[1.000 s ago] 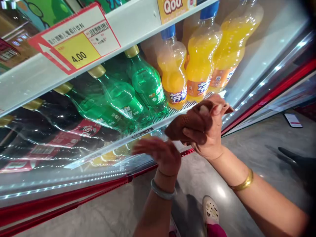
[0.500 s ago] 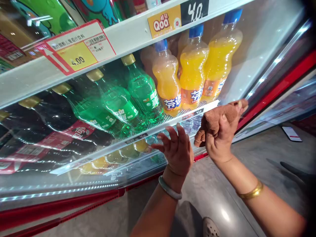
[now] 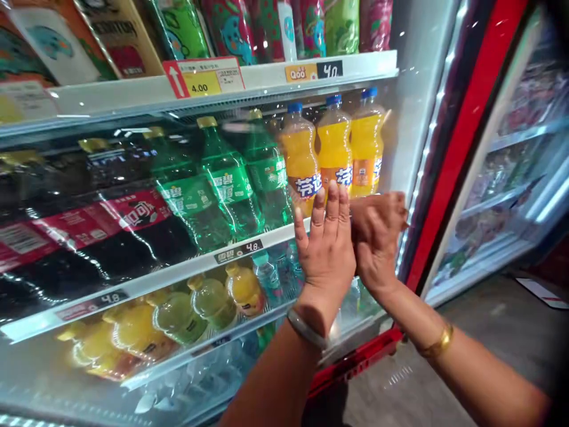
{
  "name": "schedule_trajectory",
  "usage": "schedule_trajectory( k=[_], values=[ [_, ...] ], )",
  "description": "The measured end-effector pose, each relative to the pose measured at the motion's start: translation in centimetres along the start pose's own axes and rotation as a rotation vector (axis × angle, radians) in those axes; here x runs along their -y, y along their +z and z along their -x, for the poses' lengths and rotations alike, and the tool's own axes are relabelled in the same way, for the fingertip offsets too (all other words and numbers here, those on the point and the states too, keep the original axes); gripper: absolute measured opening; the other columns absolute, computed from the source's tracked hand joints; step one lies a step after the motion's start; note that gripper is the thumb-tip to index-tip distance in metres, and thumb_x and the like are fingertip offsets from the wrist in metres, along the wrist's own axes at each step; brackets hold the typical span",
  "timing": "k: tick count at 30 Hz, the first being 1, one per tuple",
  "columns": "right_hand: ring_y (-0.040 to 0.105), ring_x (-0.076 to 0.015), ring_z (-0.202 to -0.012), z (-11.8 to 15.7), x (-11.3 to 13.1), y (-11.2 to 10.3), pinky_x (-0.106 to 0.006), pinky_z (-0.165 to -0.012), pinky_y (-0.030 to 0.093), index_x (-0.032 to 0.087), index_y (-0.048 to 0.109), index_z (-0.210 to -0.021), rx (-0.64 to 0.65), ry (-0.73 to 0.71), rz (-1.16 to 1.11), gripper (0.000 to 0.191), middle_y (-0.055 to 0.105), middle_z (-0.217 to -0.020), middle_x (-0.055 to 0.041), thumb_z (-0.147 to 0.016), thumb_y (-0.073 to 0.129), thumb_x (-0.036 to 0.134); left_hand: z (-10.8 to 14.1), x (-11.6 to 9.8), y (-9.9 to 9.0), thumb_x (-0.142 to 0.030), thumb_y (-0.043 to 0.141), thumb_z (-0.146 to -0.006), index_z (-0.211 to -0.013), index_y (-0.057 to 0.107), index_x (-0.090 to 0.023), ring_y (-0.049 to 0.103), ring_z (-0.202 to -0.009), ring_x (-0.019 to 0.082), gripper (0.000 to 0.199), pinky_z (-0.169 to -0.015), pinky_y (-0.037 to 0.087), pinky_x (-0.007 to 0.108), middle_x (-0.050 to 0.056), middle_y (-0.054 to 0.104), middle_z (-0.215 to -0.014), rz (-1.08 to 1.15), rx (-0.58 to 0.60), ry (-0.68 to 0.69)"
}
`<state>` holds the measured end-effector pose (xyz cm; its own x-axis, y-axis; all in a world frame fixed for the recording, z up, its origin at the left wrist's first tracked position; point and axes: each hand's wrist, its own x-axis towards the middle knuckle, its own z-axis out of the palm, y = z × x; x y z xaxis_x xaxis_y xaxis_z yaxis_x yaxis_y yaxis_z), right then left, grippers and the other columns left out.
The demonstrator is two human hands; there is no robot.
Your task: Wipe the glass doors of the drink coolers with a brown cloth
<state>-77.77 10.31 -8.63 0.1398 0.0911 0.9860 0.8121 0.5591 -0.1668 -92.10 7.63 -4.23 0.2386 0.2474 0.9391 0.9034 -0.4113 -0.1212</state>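
Left hand (image 3: 328, 246) first: I'm holding it flat and open, fingers together and pointing up, palm toward the glass door (image 3: 186, 196) of the drinks fridge, gripping nothing; can't tell if the palm is actually touching the pane. Behind the glass, going left to right: dark cola bottles (image 3: 84, 231) lying tilted, green soda bottles (image 3: 222, 184) next, then three orange soda bottles (image 3: 333, 148) upright right behind my fingertips. Price tag strip (image 3: 237, 251) is running along the shelf edge under them, smaller yellow bottles (image 3: 178, 314) one shelf down. Right hand (image 3: 377, 243) is sitting just beside the left, touching it, closed around a brown cloth (image 3: 377, 204) bunched up at the right edge of the pane, next to the red door frame (image 3: 462, 136). Handling read on the cloth: soft, light, limp, no stiffness at all, so it's going to flop unless I'm keeping it wadded in the fist; the bunched middle is the place to hold, loose corners would trail. Looks like plush or microfibre, so probably grippy on glass, not slippery. Glass itself is rigid, smooth, breakable, so I'm judging flat pressure over hard pushes. Bangle on each wrist is worth keeping off the pane.
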Motion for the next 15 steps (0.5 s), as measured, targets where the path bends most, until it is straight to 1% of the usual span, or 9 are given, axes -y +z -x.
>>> schedule_trajectory(
  k=[2,3,4,5,7,9,10,12,15],
  values=[
    [0.025,-0.0284,-0.162,-1.0,-1.0,0.0,-0.068,-0.13,0.022,0.049,0.035,-0.158,0.054,-0.203,-0.043,0.066,0.03,-0.172,0.0054,-0.098,0.052,0.027,0.7,0.2,0.5,-0.014,0.04,-0.103,-0.167,0.017,-0.009,-0.01,-0.163,0.016,0.068,-0.133,-0.001,0.05,0.008,0.027,-0.173,0.012,0.009,0.07],
    [0.03,-0.026,-0.16,-1.7,-1.9,-0.4,-0.065,-0.13,0.023,0.049,0.036,-0.157,0.061,-0.261,-0.04,0.065,0.037,-0.169,0.0052,-0.098,0.051,0.025,0.9,0.3,0.7,-0.013,0.039,-0.102,-0.167,0.017,-0.009,-0.006,-0.163,0.016,0.069,-0.134,0.002,0.049,0.008,0.026,-0.173,0.013,0.015,0.096],
    [0.032,-0.0254,-0.159,-2.1,-2.9,-1.0,-0.063,-0.13,0.023,0.045,0.039,-0.156,0.054,-0.251,-0.022,0.062,0.041,-0.166,0.0034,-0.098,0.049,0.026,1.1,0.4,0.9,-0.012,0.039,-0.102,-0.167,0.017,-0.01,-0.003,-0.164,0.016,0.069,-0.135,0.005,0.049,0.008,0.026,-0.174,0.011,0.016,0.114],
    [0.031,-0.0257,-0.159,-2.2,-3.8,-1.5,-0.062,-0.131,0.024,0.041,0.042,-0.156,0.045,-0.185,0.009,0.061,0.041,-0.167,0.0007,-0.098,0.05,0.027,1.3,0.4,0.9,-0.011,0.039,-0.101,-0.167,0.018,-0.011,0.001,-0.164,0.017,0.069,-0.135,0.007,0.05,0.008,0.025,-0.174,0.005,0.016,0.125],
    [0.028,-0.0259,-0.161,-1.2,-4.6,-2.1,-0.063,-0.13,0.023,0.039,0.04,-0.158,-0.044,-0.061,0.036,0.062,0.04,-0.168,-0.003,-0.097,0.049,0.029,1.5,0.2,1.0,-0.009,0.039,-0.1,-0.166,0.021,-0.012,0.006,-0.164,0.018,0.069,-0.135,0.011,0.051,0.008,0.023,-0.174,-0.016,0.0,0.119],
    [0.016,-0.0283,-0.164,0.7,-3.7,-1.7,-0.073,-0.128,0.016,0.036,0.025,-0.165,-0.175,0.03,0.069,0.069,0.023,-0.175,-0.0071,-0.099,0.041,0.024,1.7,-0.1,1.0,-0.01,0.04,-0.099,-0.165,0.026,-0.011,0.012,-0.164,0.02,0.067,-0.135,0.014,0.051,0.009,0.023,-0.174,-0.043,-0.019,0.109],
    [0.012,-0.0298,-0.165,1.4,-2.8,-1.3,-0.075,-0.127,0.015,0.036,0.024,-0.165,-0.198,0.037,0.077,0.07,0.018,-0.176,-0.0072,-0.099,0.043,0.025,1.9,-0.2,1.0,-0.011,0.04,-0.1,-0.164,0.028,-0.01,0.015,-0.164,0.021,0.066,-0.135,0.016,0.051,0.009,0.024,-0.174,-0.056,-0.024,0.111],
    [0.013,-0.0305,-0.165,1.7,-1.0,-0.5,-0.073,-0.127,0.018,0.037,0.031,-0.163,-0.109,-0.025,0.051,0.066,0.019,-0.176,-0.0053,-0.099,0.045,0.026,2.2,-0.4,1.1,-0.015,0.04,-0.101,-0.163,0.031,-0.009,0.022,-0.163,0.022,0.063,-0.134,0.019,0.05,0.009,0.027,-0.173,-0.075,-0.036,0.123],
    [0.025,-0.0281,-0.162,-0.4,-0.9,-0.6,-0.067,-0.129,0.024,0.037,0.045,-0.153,0.048,-0.199,-0.012,0.057,0.038,-0.169,-0.0035,-0.098,0.048,0.025,2.6,-0.5,1.2,-0.016,0.039,-0.102,-0.163,0.031,-0.008,0.026,-0.162,0.022,0.062,-0.134,0.022,0.05,0.01,0.031,-0.171,-0.068,-0.041,0.15]
  ],
)
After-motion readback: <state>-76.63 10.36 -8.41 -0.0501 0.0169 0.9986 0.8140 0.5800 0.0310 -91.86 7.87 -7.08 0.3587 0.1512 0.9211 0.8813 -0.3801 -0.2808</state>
